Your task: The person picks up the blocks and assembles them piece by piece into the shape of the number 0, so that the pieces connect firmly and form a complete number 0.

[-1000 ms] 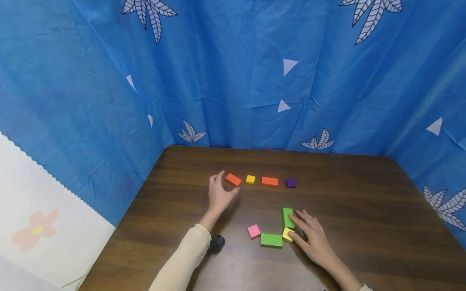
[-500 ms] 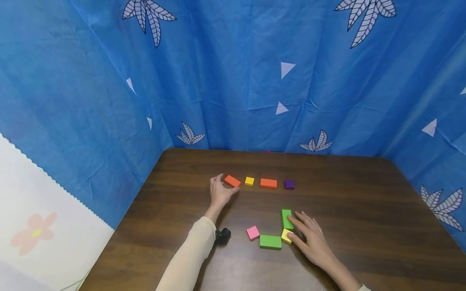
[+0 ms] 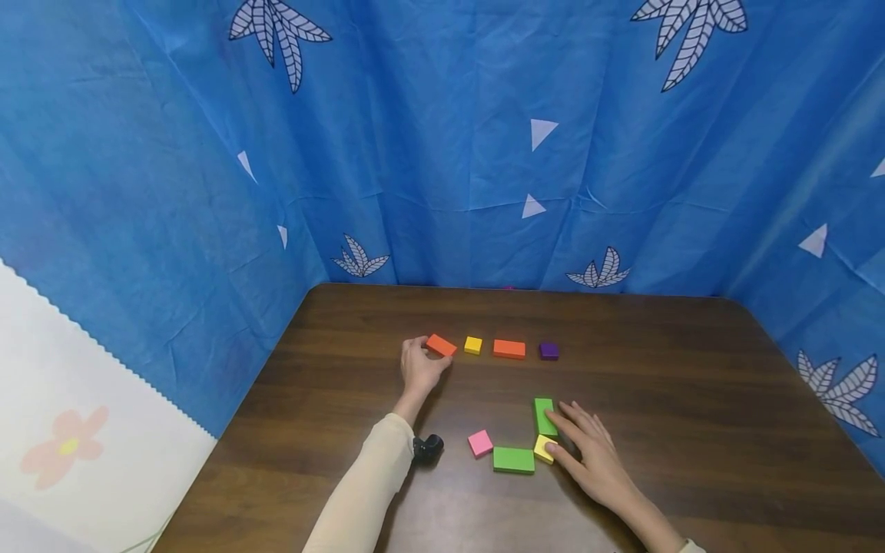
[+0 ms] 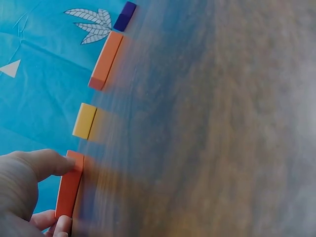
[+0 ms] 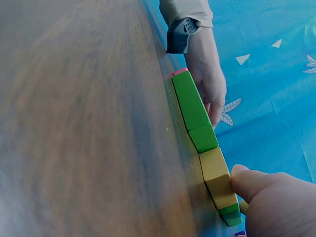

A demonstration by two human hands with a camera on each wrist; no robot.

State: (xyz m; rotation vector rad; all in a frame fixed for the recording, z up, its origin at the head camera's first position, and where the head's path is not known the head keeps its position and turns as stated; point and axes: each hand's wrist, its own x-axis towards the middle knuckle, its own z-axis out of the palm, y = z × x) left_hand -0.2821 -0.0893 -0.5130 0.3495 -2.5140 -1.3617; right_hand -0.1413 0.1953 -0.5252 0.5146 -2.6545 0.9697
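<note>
My left hand [image 3: 420, 372] pinches an orange rectangular block [image 3: 441, 346] at the back left of the table. In the left wrist view the thumb lies against one end of this block [image 4: 70, 185], and fingertips are at the other end. My right hand [image 3: 596, 465] rests beside an L of blocks, fingers loosely extended. Its thumb touches a pale yellow square block [image 5: 218, 178], and its index finger meets an upright-running green block [image 3: 543, 415]. A second green block [image 3: 514, 460] adjoins the yellow one, with a pink square block [image 3: 480, 443] at its left.
Right of the held block, a yellow square block [image 3: 473, 346], another orange block [image 3: 508, 349] and a purple block [image 3: 549, 352] form a spaced row. A black device [image 3: 429, 448] is strapped at the left wrist. Blue curtain [image 3: 442, 153] hangs behind the brown table [image 3: 677, 399].
The left hand's thumb and fingers have closed in on the orange block's ends, from spread around it to gripping it. My right hand stays by the yellow and green blocks.
</note>
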